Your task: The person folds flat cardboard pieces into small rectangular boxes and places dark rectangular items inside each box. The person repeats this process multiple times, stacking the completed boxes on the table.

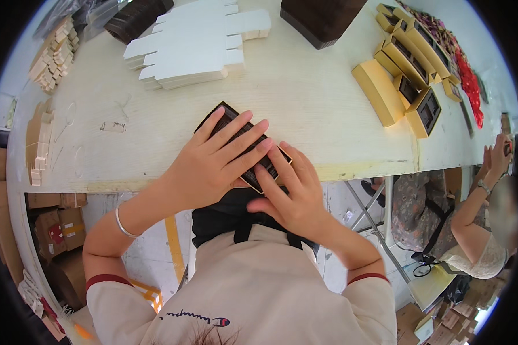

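Observation:
A small rectangular box [248,176] with a gold rim and a dark ridged plastic insert lies slanted at the table's near edge, in front of my body. My left hand [210,164] rests across it from the left, its fingers stretched and spread over the dark insert; the thumb is mostly hidden along the near side. From the right comes my right hand [293,192]. Its forefinger touches the insert near the lower corner, the other fingers lie over the box's right side, and the thumb points away below. The two hands almost meet over the box.
Flat white carton blanks [195,43] are stacked at the far middle, beside a stack of dark trays [322,20]. Gold boxes [380,92], some with dark inserts, stand at the right. Tan carton pieces [39,138] lie at the left edge. Another person's hand [498,158] shows at far right.

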